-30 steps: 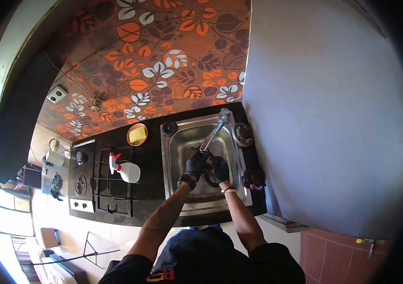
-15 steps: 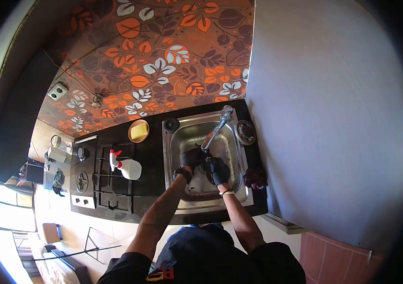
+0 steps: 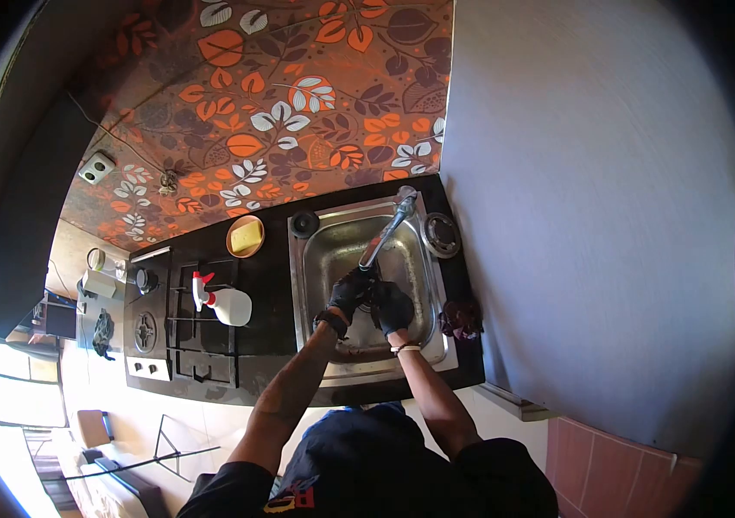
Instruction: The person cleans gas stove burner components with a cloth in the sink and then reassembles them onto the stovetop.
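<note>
My left hand (image 3: 350, 292) and my right hand (image 3: 393, 308), both in black gloves, are close together inside the steel sink (image 3: 296, 293). They are right under the spout of the faucet (image 3: 386, 231). Their fingers look curled around something dark, which the gloves hide, so its kind does not show. A crumpled dark red cloth or scrubber (image 3: 461, 320) lies by the sink's right edge. At the sink's back left corner sits a round black piece (image 3: 304, 224), and a round dark disc with a metallic ring (image 3: 443, 235) is at the right.
Left of the sink, a white spray bottle (image 3: 231, 306) with a red trigger stands by the black grates (image 3: 203, 345) of a gas hob. Behind it, a yellow sponge (image 3: 247, 237) rests in an orange-brown bowl (image 3: 234, 249). A grey wall (image 3: 575, 216) rises at the right.
My right hand has turned and drawn in closer to my left hand under the spout. The whole view has shifted slightly; the counter things stay in place.
</note>
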`<state>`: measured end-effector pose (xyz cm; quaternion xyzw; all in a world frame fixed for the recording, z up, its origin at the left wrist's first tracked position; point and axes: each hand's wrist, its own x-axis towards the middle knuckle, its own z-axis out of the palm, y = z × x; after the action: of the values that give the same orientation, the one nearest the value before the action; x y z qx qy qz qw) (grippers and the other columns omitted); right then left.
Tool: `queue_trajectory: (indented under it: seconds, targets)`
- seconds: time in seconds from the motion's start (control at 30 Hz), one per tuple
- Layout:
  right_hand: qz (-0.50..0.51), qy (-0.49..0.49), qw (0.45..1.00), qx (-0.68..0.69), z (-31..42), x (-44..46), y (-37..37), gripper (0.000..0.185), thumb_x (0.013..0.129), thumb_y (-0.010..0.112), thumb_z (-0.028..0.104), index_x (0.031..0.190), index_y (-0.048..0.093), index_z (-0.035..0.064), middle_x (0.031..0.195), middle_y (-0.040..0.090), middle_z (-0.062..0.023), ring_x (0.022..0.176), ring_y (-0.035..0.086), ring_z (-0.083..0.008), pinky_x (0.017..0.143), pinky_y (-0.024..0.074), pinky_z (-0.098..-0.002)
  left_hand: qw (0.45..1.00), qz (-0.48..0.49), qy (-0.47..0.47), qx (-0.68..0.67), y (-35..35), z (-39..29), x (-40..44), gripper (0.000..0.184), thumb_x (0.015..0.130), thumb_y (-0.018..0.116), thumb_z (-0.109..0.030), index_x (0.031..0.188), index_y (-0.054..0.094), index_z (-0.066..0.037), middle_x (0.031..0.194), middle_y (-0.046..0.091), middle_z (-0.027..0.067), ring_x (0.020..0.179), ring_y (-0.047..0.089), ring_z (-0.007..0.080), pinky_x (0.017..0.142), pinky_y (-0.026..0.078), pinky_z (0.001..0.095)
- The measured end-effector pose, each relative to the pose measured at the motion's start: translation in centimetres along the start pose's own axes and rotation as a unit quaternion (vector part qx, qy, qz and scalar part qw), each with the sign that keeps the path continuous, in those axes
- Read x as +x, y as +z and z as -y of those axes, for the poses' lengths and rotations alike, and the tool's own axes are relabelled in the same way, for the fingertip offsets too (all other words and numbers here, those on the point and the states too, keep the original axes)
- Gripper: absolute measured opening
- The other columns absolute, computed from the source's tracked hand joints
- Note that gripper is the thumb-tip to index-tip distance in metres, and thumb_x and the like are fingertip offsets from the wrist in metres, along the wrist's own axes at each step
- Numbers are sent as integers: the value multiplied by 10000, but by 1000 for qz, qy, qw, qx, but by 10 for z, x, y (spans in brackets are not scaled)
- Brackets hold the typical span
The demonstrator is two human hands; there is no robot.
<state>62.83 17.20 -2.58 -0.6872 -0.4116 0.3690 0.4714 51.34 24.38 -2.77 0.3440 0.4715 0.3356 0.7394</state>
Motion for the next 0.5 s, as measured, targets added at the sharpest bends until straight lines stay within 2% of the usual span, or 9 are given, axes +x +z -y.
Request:
queue_trajectory:
  seconds: [0.07,0.13,0.17,0.27,0.3,0.33,0.4,0.43,0.5]
  targets:
    - [25,-7,997,68,-21,5,11,303,931,547,323,995,639,42,880,684,-101,769,655,-203,666,500,-358,999,-26,-18,-28,0,1,-1,244,865,630,-184,1098,638,-109,824,624,-16,702,604,99,594,499,261]
    - [43,-32,961,272,-84,19,45,294,948,542,282,1000,627,5,898,680,-78,760,640,-163,663,504,-335,998,-36,-31,-42,8,-8,-11,241,863,638,-190,1092,640,-116,816,617,-24,687,594,94,587,489,253]
    - [38,-43,965,254,-85,19,46,287,953,537,264,1017,624,-2,900,673,-69,762,629,-144,666,502,-319,998,-37,-37,-45,12,-12,-14,237,863,641,-194,1087,642,-118,813,614,-28,679,589,91,583,484,247]
    - [18,-83,979,183,-79,12,46,274,963,530,223,1075,616,-12,906,661,-49,776,607,-106,677,496,-279,998,-55,14,35,9,-2,-1,270,879,620,-270,1093,642,-106,814,648,24,674,630,164,586,491,291]
    - [6,-102,984,146,-71,8,42,275,962,531,218,1097,614,-7,908,663,-48,786,609,-104,682,492,-270,977,-64,35,200,3,3,12,277,889,597,-298,1080,647,-103,824,656,55,697,643,200,598,495,319]
    - [-5,-120,987,108,-73,6,42,279,960,533,213,1119,612,-2,909,664,-46,796,610,-103,688,489,-262,929,-71,54,359,-3,4,25,292,899,573,-326,1066,651,-100,835,665,86,719,655,236,610,500,346]
    - [30,-88,985,146,-80,1,45,298,958,532,204,1158,598,-7,934,674,-62,820,617,-123,707,490,-278,833,-86,118,534,-10,10,33,320,909,532,-364,1029,657,-95,854,670,138,773,664,297,643,506,397]
    - [47,-72,982,165,-86,0,47,310,957,532,199,1178,592,-10,947,679,-70,833,620,-133,717,490,-286,809,-95,163,557,-11,12,30,331,908,515,-375,1005,660,-94,863,667,160,806,660,321,664,507,420]
    - [97,-47,983,146,-77,-11,39,378,923,559,163,1272,524,20,1054,652,-127,968,615,-218,811,485,-341,778,-100,197,588,-10,9,25,334,899,502,-379,952,662,-91,857,666,181,832,658,346,687,511,446]
